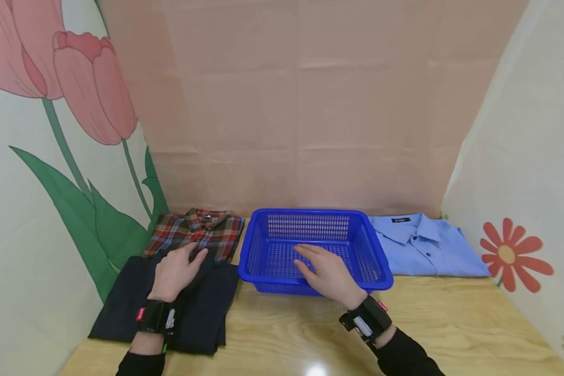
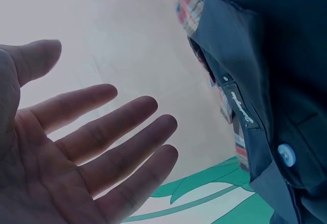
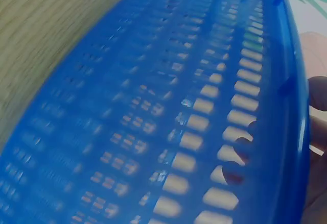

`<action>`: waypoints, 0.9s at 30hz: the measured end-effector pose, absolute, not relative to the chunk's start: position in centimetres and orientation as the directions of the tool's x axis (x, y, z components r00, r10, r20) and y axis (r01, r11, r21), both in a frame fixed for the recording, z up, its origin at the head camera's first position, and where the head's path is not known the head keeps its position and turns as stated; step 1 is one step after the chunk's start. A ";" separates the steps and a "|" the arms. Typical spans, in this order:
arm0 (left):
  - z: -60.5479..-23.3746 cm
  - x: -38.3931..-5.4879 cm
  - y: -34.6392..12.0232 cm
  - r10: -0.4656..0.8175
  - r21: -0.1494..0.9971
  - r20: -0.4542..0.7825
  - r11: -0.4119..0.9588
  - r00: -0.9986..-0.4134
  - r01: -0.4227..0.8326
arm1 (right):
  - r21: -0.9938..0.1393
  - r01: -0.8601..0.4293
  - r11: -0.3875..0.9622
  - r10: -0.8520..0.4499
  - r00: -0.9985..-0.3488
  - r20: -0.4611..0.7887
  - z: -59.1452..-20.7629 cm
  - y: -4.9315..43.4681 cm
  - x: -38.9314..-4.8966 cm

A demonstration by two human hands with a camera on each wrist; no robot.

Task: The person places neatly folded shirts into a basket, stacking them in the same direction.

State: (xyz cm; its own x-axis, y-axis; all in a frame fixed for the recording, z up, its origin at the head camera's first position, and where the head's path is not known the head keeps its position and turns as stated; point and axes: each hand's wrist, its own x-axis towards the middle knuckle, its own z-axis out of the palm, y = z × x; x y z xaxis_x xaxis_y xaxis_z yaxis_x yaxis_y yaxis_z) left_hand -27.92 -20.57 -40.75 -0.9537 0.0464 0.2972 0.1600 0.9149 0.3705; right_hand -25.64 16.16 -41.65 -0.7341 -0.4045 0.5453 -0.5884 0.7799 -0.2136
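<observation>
My left hand (image 1: 176,271) is over a folded dark navy shirt (image 1: 202,313), its fingers extended and nothing in them. In the left wrist view the open palm (image 2: 56,178) lies apart from the shirt's collar, where a label (image 2: 240,104) and a light blue button (image 2: 286,154) show. Over the near side of a blue plastic basket (image 1: 258,286) is my right hand (image 1: 329,274), thumb and fingers apart. The right wrist view has the basket's slotted wall (image 3: 127,96) in front, with fingers (image 3: 318,132) partly hidden behind its rim. No grip on the basket is visible.
A folded plaid shirt (image 1: 225,232) lies behind the navy one, partly covered by it. Right of the basket is a folded light blue shirt (image 1: 432,250). All rest on a wooden table (image 1: 286,334), with a brown backdrop (image 1: 310,120) behind and flower-printed sheets at both sides.
</observation>
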 end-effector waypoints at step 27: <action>-41.8 -26.5 -24.9 -0.081 0.372 0.287 0.928 -0.954 0.033 | -0.175 -0.852 0.494 -0.678 -0.503 0.536 -42.1 7.2 -24.8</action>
